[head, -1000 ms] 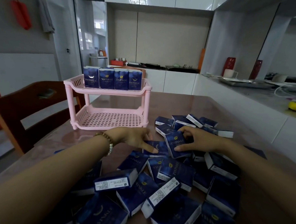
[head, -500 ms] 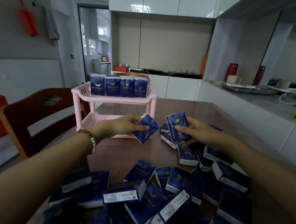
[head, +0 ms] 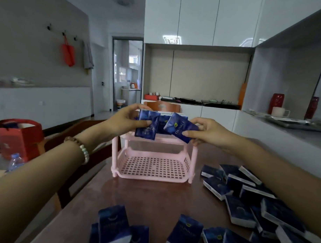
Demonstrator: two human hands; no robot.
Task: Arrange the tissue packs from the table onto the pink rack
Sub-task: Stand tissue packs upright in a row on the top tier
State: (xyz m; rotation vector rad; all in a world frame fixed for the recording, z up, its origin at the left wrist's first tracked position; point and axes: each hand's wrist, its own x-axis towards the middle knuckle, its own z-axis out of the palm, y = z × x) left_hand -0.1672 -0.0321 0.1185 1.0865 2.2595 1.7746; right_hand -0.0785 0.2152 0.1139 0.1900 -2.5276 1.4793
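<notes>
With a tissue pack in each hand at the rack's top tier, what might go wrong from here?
The left hand and right hand each bring a pack in close together, so they may collide or tip the standing packs already on the pink rack. The light rack might also slide if bumped.
</notes>
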